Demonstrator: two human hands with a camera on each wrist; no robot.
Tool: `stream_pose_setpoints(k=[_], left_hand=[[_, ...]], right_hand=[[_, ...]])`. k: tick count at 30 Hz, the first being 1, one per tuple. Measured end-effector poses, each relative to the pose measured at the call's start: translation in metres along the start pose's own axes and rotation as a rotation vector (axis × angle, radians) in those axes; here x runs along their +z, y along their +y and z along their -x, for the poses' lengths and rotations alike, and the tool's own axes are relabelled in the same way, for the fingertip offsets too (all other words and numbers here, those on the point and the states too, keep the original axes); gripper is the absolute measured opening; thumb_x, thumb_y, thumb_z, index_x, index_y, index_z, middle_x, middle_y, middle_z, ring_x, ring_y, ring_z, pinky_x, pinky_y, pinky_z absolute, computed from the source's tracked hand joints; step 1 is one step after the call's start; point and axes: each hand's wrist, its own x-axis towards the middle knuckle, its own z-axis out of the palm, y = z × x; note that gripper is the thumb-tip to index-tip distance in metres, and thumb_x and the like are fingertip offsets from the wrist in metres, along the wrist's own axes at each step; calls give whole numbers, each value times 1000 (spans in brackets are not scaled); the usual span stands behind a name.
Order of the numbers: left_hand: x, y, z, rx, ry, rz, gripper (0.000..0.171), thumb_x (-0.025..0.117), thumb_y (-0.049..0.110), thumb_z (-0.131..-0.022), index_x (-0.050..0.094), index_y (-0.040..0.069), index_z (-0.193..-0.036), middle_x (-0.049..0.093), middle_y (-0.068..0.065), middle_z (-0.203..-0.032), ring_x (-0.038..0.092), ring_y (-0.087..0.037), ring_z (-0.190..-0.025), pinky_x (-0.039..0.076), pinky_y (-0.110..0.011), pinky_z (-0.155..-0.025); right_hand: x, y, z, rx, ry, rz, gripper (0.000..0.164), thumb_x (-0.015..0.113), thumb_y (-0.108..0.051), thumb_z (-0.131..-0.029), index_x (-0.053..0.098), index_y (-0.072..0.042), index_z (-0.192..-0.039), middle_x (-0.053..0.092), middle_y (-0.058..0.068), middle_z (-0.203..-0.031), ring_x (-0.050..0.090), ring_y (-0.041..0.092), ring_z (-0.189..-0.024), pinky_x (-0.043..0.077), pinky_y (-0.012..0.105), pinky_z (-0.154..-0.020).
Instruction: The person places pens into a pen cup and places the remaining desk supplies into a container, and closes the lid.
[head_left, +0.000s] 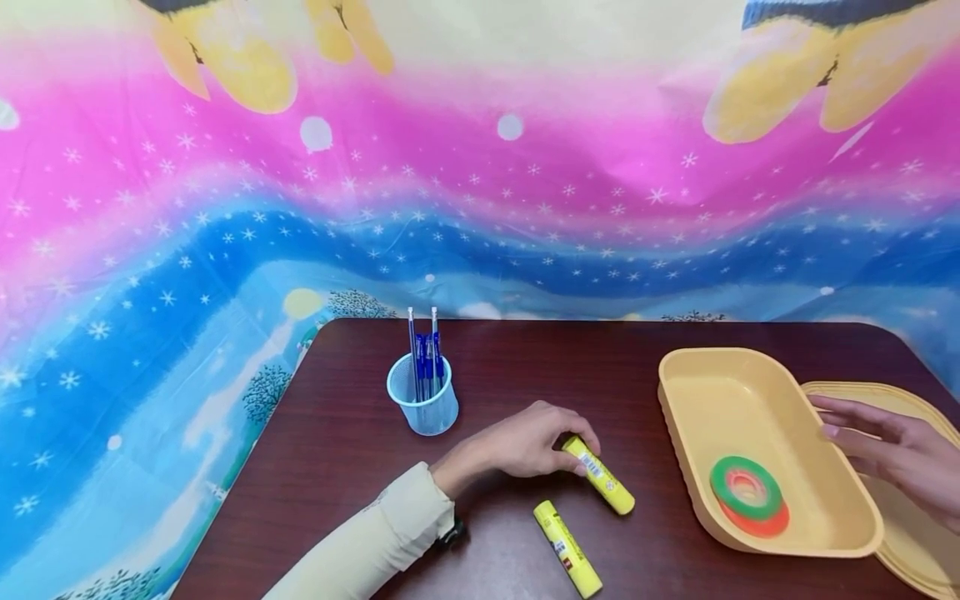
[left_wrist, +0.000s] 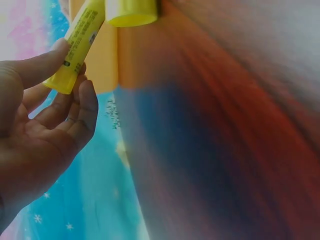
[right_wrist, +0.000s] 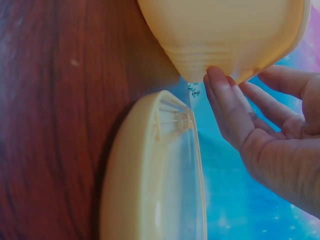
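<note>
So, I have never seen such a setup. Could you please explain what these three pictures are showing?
No machine here: a person works bare-handed. The widest picture is from a camera worn on the head, looking forward and down. The other two come from cameras on the left and right wrists. On the dark table stand a mesh cup of pens and a yellow box, with a lid beside it. Inside the box lie a green roll and, partly under it, something round and orange. The left hand pinches a yellow tube; a second yellow tube lies nearby. The right hand touches the outside of the box.
</note>
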Motion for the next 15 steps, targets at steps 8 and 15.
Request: stream_pose_setpoints(k=[8, 15], left_hand=[[-5, 14, -22, 23, 134, 27, 22, 77, 26, -89, 71, 23, -110, 61, 20, -99, 55, -4, -81, 43, -8, -66], [-9, 22, -39, 22, 235, 58, 22, 78, 27, -88, 71, 23, -109, 60, 22, -94, 50, -2, -69, 43, -9, -59]], right_hand=[[0, 1, -1, 37, -4, 32, 79, 53, -44, -101, 17, -5, -159, 54, -19, -111, 61, -10, -93, 59, 28, -75], [1, 0, 0, 28, 3, 18, 75, 53, -43, -102, 20, -7, -159, 52, -25, -111, 61, -11, -94, 60, 28, -75]])
